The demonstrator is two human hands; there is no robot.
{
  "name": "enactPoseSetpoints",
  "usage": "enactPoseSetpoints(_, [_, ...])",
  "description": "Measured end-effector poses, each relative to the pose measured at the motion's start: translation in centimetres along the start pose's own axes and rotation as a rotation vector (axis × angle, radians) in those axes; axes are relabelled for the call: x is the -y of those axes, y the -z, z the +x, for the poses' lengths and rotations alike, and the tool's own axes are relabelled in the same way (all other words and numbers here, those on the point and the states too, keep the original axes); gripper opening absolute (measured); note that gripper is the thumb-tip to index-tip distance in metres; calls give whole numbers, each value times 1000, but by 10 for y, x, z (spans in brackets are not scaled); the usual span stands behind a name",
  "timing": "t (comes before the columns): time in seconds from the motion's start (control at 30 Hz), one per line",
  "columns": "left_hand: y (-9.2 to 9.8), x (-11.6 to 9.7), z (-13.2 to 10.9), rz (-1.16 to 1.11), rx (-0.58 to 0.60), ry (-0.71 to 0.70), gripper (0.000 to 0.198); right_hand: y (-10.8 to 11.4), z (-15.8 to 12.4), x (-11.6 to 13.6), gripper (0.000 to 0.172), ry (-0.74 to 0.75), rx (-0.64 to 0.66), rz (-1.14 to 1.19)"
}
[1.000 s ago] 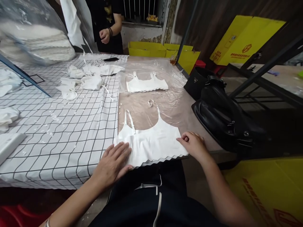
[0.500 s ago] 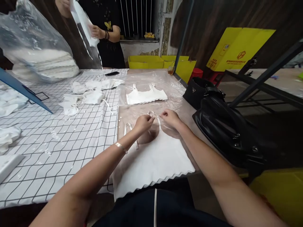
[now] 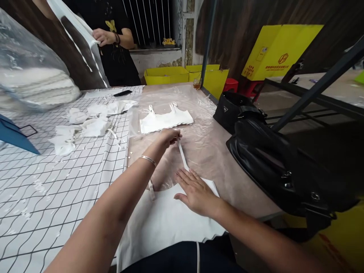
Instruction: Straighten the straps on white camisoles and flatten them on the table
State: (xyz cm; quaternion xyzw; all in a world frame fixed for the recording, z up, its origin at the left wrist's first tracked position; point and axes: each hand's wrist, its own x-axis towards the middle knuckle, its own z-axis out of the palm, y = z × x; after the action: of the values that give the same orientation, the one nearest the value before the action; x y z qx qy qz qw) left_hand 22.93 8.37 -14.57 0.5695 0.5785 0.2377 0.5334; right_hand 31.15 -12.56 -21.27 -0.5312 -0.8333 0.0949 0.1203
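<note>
A white camisole (image 3: 167,218) with a wavy hem lies in front of me, its lower end at the table's near edge. My left hand (image 3: 170,137) is pinched on one thin shoulder strap (image 3: 182,153) and holds it stretched away from me. Flat on the top's upper part, at the base of that strap, rests my right hand (image 3: 196,191) with its fingers extended. The other strap (image 3: 151,190) shows under my left forearm. Just beyond my left hand, a white cropped top (image 3: 167,120) with two straps lies on clear plastic sheeting (image 3: 203,136).
Crumpled white pieces (image 3: 92,121) and a phone (image 3: 123,93) lie on the checked cloth (image 3: 93,204) at left. Black bags (image 3: 264,151) line the right side by a metal post (image 3: 209,45). A glass (image 3: 196,83) stands far back. Across the table, a co-worker's hand (image 3: 104,37) holds white fabric.
My left hand has pulled the strap away from me until it is straight. My right hand has left the strap's top and now presses flat on the camisole. The view has shifted a little.
</note>
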Motion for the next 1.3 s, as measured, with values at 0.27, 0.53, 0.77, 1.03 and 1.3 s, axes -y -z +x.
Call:
enactPoseSetpoints(0.27, [36,-62,8,-361,55,-43,25,-4,-2,2,67,7,-47,42])
enactPoseSetpoints(0.53, [30,-38,-54,16,-29,-771,12,22,4,-6,43,-51,-365,531])
enactPoseSetpoints(0.77, [24,-1,-110,586,-151,-1429,23,93,15,-22,47,-300,-453,1364])
enactPoseSetpoints(1.03, [20,7,-130,603,-243,-1221,24,104,7,-4,46,-338,-197,1489])
enactPoseSetpoints(1.3, [17,6,-143,606,-304,-1065,26,104,3,11,40,-485,-283,1566])
